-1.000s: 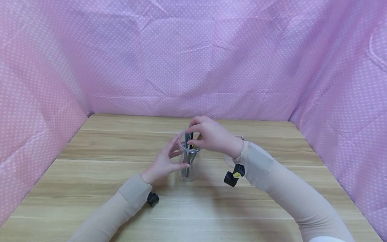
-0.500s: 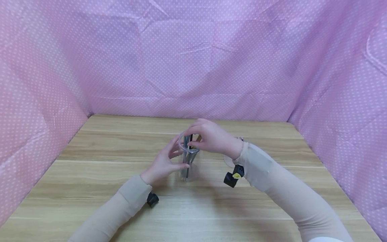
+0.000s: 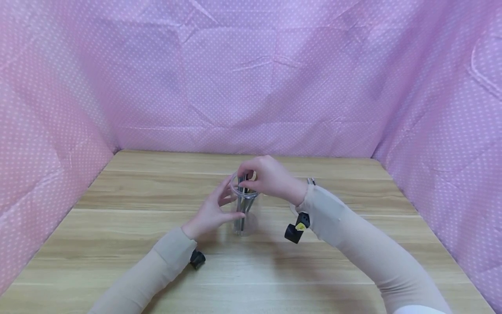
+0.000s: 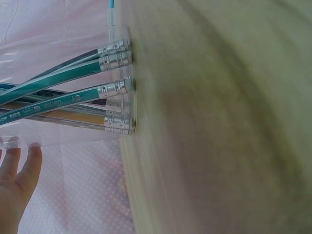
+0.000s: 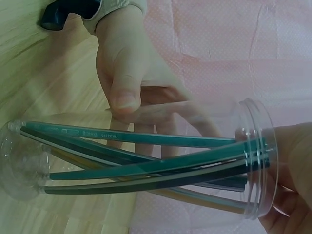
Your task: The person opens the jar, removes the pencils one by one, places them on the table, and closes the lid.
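A clear plastic jar [image 3: 250,220] stands upright on the table, holding several green, dark and brownish pencils [image 4: 58,102]. Their metal-banded eraser ends point down at the jar's bottom. My left hand [image 3: 213,209] grips the jar's left side, thumb in front and fingers behind. Over the mouth, my right hand [image 3: 268,176] has its thumb and fingers curled around the pencils' upper ends, right at the rim. In the right wrist view the pencils [image 5: 146,165] lean across one another and their tops reach the rim. The right fingertips are partly hidden there.
A clear round disc [image 3: 293,210] lies on the wooden table [image 3: 157,174], partly behind the right wrist. Silver-tipped ends [image 3: 311,181] show beyond that wrist. Pink dotted cloth [image 3: 251,87] encloses the back and sides.
My right hand has lowered slightly and shifted left over the mouth, and the brownish pencil's top has shifted left with it. My left hand and the jar have stayed nearly still.
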`<state>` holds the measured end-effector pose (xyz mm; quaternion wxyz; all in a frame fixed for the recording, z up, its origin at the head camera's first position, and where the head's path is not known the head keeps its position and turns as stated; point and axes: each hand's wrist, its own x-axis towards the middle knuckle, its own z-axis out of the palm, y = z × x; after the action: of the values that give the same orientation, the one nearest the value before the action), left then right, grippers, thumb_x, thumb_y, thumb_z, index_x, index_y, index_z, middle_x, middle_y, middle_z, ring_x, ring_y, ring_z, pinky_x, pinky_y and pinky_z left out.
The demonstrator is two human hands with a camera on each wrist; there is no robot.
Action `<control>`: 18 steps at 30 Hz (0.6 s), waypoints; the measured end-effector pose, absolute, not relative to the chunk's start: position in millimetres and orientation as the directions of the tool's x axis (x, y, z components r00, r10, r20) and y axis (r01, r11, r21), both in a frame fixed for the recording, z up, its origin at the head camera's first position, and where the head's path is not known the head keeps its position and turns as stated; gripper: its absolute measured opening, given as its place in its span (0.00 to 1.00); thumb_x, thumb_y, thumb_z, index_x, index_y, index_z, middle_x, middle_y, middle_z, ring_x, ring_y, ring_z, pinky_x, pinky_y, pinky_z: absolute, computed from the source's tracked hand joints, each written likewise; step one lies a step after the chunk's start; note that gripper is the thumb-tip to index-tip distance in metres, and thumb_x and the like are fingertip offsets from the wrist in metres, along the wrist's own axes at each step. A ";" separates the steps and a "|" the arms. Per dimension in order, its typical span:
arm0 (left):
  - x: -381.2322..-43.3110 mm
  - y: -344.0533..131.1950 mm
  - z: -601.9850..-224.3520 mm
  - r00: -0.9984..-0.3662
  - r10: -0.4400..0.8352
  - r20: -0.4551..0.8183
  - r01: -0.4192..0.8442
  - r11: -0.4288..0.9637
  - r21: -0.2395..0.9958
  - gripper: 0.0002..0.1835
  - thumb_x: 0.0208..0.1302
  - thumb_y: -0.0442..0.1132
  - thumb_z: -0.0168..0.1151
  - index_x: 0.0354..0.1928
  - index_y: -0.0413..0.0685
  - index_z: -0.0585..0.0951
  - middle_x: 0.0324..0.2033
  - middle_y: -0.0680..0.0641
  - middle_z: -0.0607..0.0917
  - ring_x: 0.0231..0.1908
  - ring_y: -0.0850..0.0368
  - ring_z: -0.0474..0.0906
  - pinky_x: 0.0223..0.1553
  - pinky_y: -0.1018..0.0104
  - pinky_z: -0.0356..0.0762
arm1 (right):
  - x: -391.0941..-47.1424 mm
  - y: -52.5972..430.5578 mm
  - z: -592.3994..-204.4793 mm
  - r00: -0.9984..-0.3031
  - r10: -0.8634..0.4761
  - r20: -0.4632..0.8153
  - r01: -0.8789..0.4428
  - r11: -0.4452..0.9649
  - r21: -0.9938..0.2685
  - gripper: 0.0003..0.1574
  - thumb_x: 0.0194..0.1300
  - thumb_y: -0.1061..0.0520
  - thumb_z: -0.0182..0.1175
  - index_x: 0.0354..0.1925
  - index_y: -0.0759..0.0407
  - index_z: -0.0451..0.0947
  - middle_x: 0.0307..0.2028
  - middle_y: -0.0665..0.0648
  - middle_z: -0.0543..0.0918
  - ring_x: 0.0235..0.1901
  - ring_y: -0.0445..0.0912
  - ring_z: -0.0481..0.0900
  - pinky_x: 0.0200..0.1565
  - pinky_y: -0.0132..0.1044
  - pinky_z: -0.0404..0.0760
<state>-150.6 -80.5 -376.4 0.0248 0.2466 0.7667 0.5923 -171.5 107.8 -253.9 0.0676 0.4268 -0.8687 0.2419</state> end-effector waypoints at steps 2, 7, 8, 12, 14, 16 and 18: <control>-150.3 -80.3 -376.3 -0.879 0.406 0.251 0.349 0.187 0.918 0.55 0.49 0.33 0.73 0.74 0.62 0.50 0.63 0.38 0.70 0.59 0.39 0.72 0.60 0.48 0.73 | -171.5 107.2 -255.0 -0.634 -0.704 0.319 -0.766 0.517 -0.382 0.05 0.54 0.62 0.69 0.31 0.58 0.81 0.29 0.51 0.86 0.29 0.38 0.81 0.30 0.24 0.80; -151.2 -80.4 -377.8 -0.878 0.404 0.257 0.355 0.187 0.916 0.55 0.49 0.33 0.73 0.74 0.59 0.49 0.63 0.37 0.70 0.58 0.38 0.72 0.59 0.48 0.74 | -171.9 106.1 -257.1 -0.643 -0.700 0.311 -0.754 0.508 -0.416 0.06 0.54 0.63 0.68 0.31 0.59 0.80 0.29 0.52 0.85 0.29 0.38 0.81 0.30 0.23 0.80; -151.5 -80.6 -378.4 -0.880 0.400 0.254 0.350 0.187 0.918 0.55 0.48 0.33 0.73 0.74 0.60 0.50 0.63 0.38 0.70 0.58 0.38 0.73 0.59 0.49 0.74 | -172.2 105.9 -257.4 -0.642 -0.700 0.311 -0.754 0.505 -0.420 0.06 0.54 0.63 0.68 0.31 0.59 0.80 0.29 0.52 0.85 0.29 0.38 0.81 0.31 0.23 0.80; -151.8 -81.6 -380.3 -0.881 0.397 0.258 0.352 0.185 0.917 0.55 0.49 0.33 0.73 0.74 0.59 0.50 0.63 0.37 0.70 0.58 0.37 0.73 0.55 0.51 0.78 | -173.5 105.7 -257.8 -0.642 -0.693 0.327 -0.752 0.489 -0.442 0.06 0.54 0.62 0.69 0.30 0.59 0.79 0.28 0.52 0.85 0.28 0.39 0.81 0.30 0.23 0.80; -151.9 -81.9 -380.8 -0.881 0.397 0.256 0.350 0.186 0.918 0.55 0.49 0.34 0.73 0.74 0.59 0.49 0.63 0.36 0.70 0.57 0.36 0.73 0.54 0.52 0.79 | -174.4 106.5 -257.3 -0.655 -0.676 0.338 -0.740 0.482 -0.470 0.07 0.53 0.61 0.70 0.31 0.60 0.80 0.28 0.53 0.85 0.27 0.39 0.81 0.30 0.24 0.80; -152.1 -81.7 -380.4 -0.883 0.397 0.251 0.346 0.188 0.919 0.55 0.48 0.34 0.74 0.74 0.60 0.49 0.63 0.36 0.70 0.57 0.36 0.73 0.54 0.52 0.79 | -175.1 108.1 -255.6 -0.674 -0.650 0.350 -0.720 0.474 -0.507 0.08 0.53 0.62 0.70 0.32 0.61 0.80 0.28 0.54 0.85 0.27 0.40 0.80 0.30 0.25 0.81; -152.5 -81.3 -379.8 -0.885 0.397 0.243 0.339 0.193 0.921 0.56 0.48 0.35 0.74 0.74 0.62 0.49 0.63 0.37 0.70 0.58 0.37 0.73 0.55 0.51 0.78 | -175.2 110.1 -252.8 -0.695 -0.623 0.358 -0.699 0.468 -0.541 0.09 0.52 0.63 0.70 0.33 0.62 0.81 0.29 0.55 0.85 0.27 0.41 0.80 0.30 0.27 0.82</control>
<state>-152.5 -81.3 -379.8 0.0246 0.2383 0.7721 0.5886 -175.2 110.1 -252.8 0.0551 0.3865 -0.8551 0.3413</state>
